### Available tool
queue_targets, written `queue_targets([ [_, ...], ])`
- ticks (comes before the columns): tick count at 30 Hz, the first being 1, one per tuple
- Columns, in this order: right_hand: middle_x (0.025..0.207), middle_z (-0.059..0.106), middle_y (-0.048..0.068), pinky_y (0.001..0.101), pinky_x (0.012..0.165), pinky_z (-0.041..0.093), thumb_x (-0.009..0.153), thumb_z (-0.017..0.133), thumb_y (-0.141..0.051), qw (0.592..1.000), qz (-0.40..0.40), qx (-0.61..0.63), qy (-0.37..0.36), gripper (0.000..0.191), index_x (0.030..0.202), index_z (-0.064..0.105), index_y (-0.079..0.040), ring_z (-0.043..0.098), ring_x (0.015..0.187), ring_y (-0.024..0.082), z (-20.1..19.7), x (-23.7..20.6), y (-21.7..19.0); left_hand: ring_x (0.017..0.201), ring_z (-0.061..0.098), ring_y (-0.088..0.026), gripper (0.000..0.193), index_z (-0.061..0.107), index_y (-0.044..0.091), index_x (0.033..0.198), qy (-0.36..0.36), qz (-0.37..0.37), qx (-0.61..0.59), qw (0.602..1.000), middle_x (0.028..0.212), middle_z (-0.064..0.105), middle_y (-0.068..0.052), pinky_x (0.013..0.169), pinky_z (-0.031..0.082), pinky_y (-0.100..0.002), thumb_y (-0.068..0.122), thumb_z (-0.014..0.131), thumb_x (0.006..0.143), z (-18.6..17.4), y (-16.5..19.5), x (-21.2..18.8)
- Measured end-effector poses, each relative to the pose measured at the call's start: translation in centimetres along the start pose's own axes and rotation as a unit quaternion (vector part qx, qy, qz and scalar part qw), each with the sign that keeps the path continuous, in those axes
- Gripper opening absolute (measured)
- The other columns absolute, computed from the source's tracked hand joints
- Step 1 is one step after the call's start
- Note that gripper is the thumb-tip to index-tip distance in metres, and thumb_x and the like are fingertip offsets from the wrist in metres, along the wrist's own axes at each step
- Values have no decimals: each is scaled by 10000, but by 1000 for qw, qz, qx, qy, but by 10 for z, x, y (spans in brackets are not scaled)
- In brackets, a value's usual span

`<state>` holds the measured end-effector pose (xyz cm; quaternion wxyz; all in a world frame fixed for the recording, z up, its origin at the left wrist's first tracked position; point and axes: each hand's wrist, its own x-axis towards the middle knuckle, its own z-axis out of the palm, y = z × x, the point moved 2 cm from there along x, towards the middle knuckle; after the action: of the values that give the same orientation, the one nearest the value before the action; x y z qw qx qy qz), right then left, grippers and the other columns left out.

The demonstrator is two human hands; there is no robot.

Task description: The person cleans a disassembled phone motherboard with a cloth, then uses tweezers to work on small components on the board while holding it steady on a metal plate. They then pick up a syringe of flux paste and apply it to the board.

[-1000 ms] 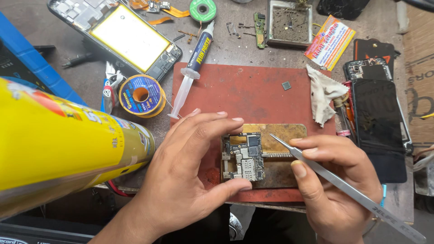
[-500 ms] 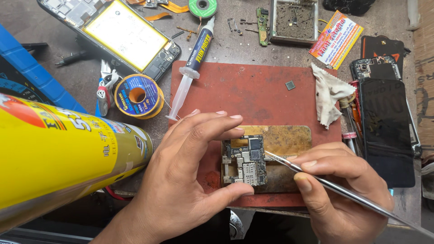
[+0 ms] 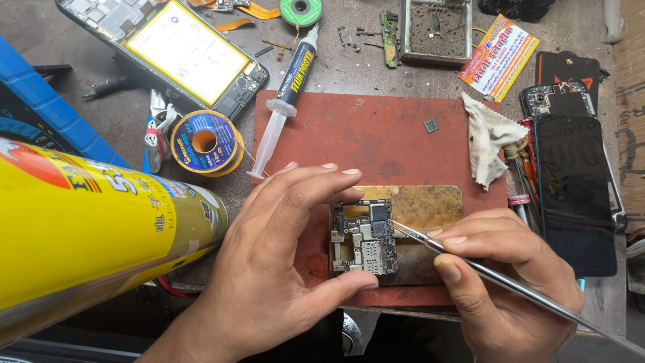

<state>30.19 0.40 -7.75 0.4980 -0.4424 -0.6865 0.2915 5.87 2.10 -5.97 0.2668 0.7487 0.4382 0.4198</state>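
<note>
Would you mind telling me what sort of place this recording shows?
Probably a phone repair bench: a small green circuit board lies on a red work mat, an opened phone with yellow battery sits behind, and the right hand holds metal tweezers.

Pinched in the left grip (image 3: 282, 262), the circuit board (image 3: 363, 236) shows small shiny metal shields over matt dark laminate. The right grip (image 3: 500, 275) holds smooth steel tweezers (image 3: 470, 265) with a brushed sheen. Under both grips lies a tarnished, blotchy brass-coloured plate (image 3: 430, 205) on a matt red rubbery mat (image 3: 376, 131), scuffed and stained. Beyond the right grip sits a crumpled white cloth (image 3: 487, 138) and a glossy black glass phone (image 3: 574, 188).
</note>
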Motion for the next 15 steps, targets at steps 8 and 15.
queue_targets([
  [8, 934, 746, 106, 286, 828, 577, 899, 791, -54, 997, -19, -79, -16, 138, 989, 694, -14, 739, 881, 191, 3, 10, -10, 1309, 587, -304, 829, 502, 83, 1397, 0, 7, 10, 1000, 1307, 659, -78, 1123, 425, -461, 288, 918, 710, 1, -1, -1],
  [15, 935, 745, 82, 301, 831, 575, 849, 805, -32, 993, -46, -102, -38, 152, 951, 693, -27, 741, 881, 197, 8, 18, -13, 1342, 587, -307, 801, 550, 94, 1378, -2, -6, 17, 1000, 1371, 632, -112, 1128, 448, -451, 313, 930, 707, 1, -3, -3],
])
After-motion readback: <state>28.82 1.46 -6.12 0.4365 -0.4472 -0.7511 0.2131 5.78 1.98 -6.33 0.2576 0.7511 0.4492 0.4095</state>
